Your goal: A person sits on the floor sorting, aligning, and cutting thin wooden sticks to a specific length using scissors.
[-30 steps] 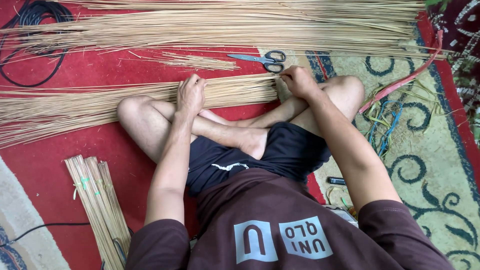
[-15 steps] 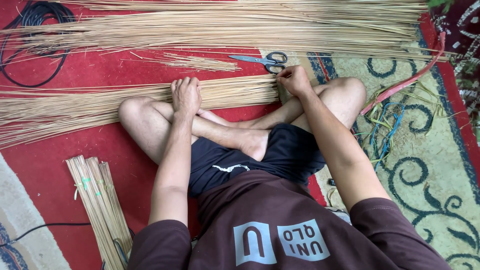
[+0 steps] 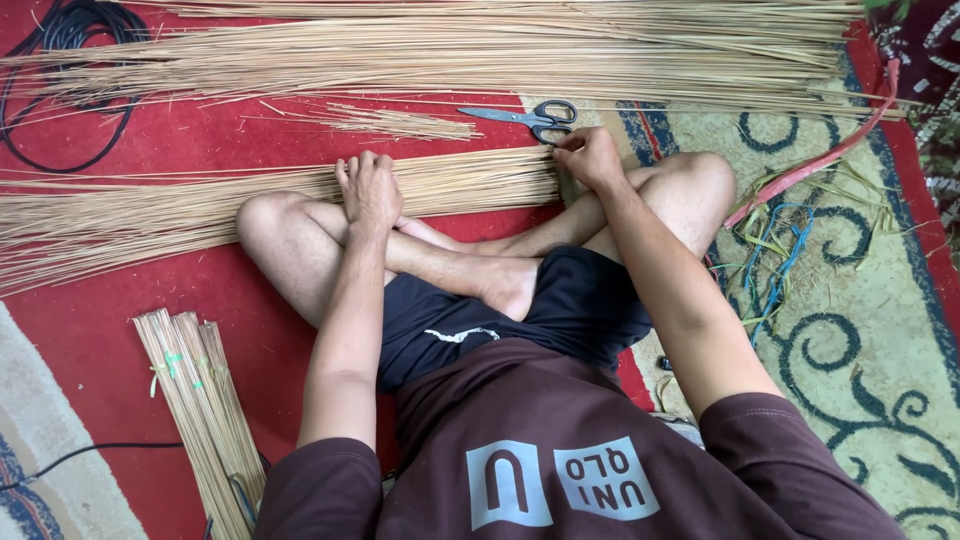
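I sit cross-legged on a red carpet. A flat bundle of thin pale sticks [image 3: 200,205] lies across in front of my knees, running off to the left. My left hand [image 3: 368,188] rests palm down on the sticks near the middle, fingers spread. At the bundle's right end my right hand [image 3: 590,157] has its fingers curled around the stick tips. Grey scissors with black handles [image 3: 525,117] lie on the carpet just beyond my right hand, untouched.
A large heap of long sticks [image 3: 480,45] spans the far side. A short tied bundle of sticks [image 3: 200,410] lies at my left. Black cable [image 3: 60,40] coils at top left. Red, blue and green cords [image 3: 790,210] lie on the patterned rug at right.
Both hands have shifted slightly along the stick bundle; the view has drifted a little. The scissors stay where they were.
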